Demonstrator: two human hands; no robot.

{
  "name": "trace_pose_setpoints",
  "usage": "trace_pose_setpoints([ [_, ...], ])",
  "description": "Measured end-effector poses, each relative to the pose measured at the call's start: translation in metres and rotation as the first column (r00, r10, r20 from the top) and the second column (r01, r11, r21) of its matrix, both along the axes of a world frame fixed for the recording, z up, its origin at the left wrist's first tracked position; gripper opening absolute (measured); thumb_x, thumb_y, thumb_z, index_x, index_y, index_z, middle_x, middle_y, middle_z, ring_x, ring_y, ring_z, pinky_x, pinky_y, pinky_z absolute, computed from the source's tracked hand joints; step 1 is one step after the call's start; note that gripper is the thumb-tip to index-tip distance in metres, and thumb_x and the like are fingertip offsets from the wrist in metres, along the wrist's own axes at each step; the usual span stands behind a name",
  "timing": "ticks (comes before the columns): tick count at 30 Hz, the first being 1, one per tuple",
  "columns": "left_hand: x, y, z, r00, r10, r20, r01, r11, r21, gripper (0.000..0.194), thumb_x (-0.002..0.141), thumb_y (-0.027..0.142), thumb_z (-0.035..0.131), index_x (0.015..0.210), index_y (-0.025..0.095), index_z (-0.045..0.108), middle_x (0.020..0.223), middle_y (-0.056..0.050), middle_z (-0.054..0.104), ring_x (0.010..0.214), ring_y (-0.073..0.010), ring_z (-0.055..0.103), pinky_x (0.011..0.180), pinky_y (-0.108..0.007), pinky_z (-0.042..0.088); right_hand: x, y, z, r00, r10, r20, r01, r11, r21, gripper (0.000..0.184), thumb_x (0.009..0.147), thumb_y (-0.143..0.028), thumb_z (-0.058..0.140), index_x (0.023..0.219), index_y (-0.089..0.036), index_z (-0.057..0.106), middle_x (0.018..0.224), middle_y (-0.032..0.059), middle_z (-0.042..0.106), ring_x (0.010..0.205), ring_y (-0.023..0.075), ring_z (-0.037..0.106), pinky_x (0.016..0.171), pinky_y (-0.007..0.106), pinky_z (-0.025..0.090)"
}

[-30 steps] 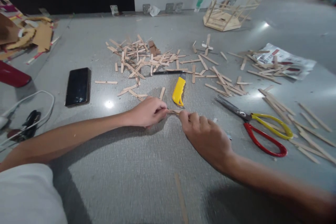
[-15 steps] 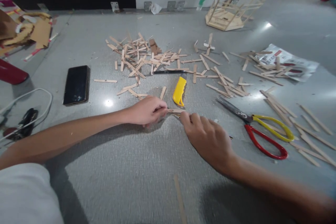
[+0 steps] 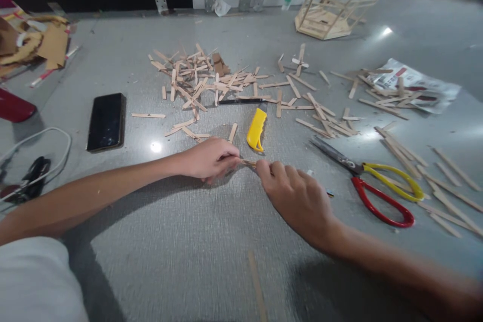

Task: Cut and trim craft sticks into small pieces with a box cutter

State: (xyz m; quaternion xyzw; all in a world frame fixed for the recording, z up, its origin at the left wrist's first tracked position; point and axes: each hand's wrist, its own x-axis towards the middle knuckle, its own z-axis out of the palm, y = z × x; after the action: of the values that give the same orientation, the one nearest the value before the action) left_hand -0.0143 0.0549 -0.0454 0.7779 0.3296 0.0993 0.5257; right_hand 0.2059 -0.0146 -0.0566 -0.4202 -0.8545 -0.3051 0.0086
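A short wooden craft stick (image 3: 247, 162) spans the gap between my two hands, just above the grey table. My left hand (image 3: 214, 159) pinches its left end between thumb and fingers. On the other end, the curled fingers of my right hand (image 3: 296, 192) are closed. A small dark tip with coloured bands (image 3: 330, 194) shows past the right hand's outer edge; whether the hand holds it cannot be made out. Just beyond my hands lies a yellow-handled cutter (image 3: 257, 130). Scissors (image 3: 352, 166) with one yellow and one red handle rest open to the right.
A heap of craft sticks (image 3: 196, 78) spreads behind the cutter, with more sticks (image 3: 449, 186) at right. A phone (image 3: 106, 122) and a white cable (image 3: 67, 153) lie at left. A stick-built frame (image 3: 322, 30) stands at the back, near a silvery packet (image 3: 437, 90).
The craft stick has turned between my hands, so less of its flat face shows. Both hands keep nearly the same place. The whole view has shifted slightly.
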Motion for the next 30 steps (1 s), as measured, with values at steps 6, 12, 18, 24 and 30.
trace_pose_setpoints([
  [6, -0.001, 0.0, -0.002, 1.0, -0.005, 0.019, 0.004, 1.0, 0.01, 0.037, 0.102, 0.026, 0.043, 0.067, 0.017, 0.051, 0.051, 0.003, 0.058, 0.035, -0.0086, 0.056, 0.037, -0.015, 0.037, 0.0, 0.002, 0.0, 1.0, 0.016, 0.018, -0.016, 1.0, 0.012, 0.028, 0.097, -0.004, 0.047, 0.075, -0.02, 0.052, 0.059, -0.0004, 0.055, 0.051, 0.0146, 0.049, 0.055, 0.029, 0.024],
  [12, 0.001, -0.001, -0.003, 0.999, -0.024, 0.024, 0.022, 0.995, 0.099, 0.041, 0.102, 0.025, 0.041, 0.062, 0.019, 0.042, 0.043, 0.005, 0.051, 0.034, -0.0084, 0.054, 0.041, -0.015, 0.037, -0.003, 0.004, 0.007, 0.992, 0.026, 0.12, -0.032, 0.998, 0.05, 0.027, 0.095, -0.002, 0.046, 0.076, -0.019, 0.054, 0.057, 0.0003, 0.055, 0.046, 0.0149, 0.05, 0.051, 0.028, 0.023],
  [18, 0.003, -0.002, -0.004, 0.999, -0.041, 0.018, 0.036, 0.975, 0.219, 0.04, 0.102, 0.025, 0.04, 0.062, 0.02, 0.039, 0.045, 0.005, 0.048, 0.038, -0.0073, 0.049, 0.046, -0.018, 0.034, -0.01, -0.001, 0.009, 0.984, -0.043, 0.175, 0.035, 0.998, 0.048, 0.026, 0.094, 0.0, 0.047, 0.076, -0.018, 0.055, 0.053, 0.0003, 0.055, 0.042, 0.0125, 0.046, 0.048, 0.027, 0.017],
  [24, 0.005, -0.004, -0.006, 0.999, -0.041, 0.022, 0.031, 0.938, 0.346, 0.042, 0.102, 0.028, 0.04, 0.062, 0.02, 0.034, 0.049, 0.006, 0.039, 0.043, -0.0063, 0.032, 0.048, -0.022, 0.023, -0.013, -0.006, 0.005, 0.971, -0.11, 0.214, 0.099, 0.993, 0.061, 0.023, 0.094, -0.003, 0.052, 0.077, -0.018, 0.054, 0.052, -0.0017, 0.052, 0.042, 0.0103, 0.043, 0.047, 0.025, 0.015],
  [30, 0.006, -0.004, -0.009, 0.999, -0.038, 0.024, 0.026, 0.93, 0.366, 0.04, 0.102, 0.029, 0.04, 0.064, 0.019, 0.036, 0.051, 0.007, 0.036, 0.044, -0.0068, 0.031, 0.05, -0.023, 0.022, -0.013, -0.007, 0.006, 0.962, -0.156, 0.226, 0.161, 0.987, -0.004, 0.025, 0.096, -0.001, 0.045, 0.08, -0.017, 0.054, 0.053, -0.0015, 0.054, 0.042, 0.0097, 0.047, 0.046, 0.025, 0.014],
])
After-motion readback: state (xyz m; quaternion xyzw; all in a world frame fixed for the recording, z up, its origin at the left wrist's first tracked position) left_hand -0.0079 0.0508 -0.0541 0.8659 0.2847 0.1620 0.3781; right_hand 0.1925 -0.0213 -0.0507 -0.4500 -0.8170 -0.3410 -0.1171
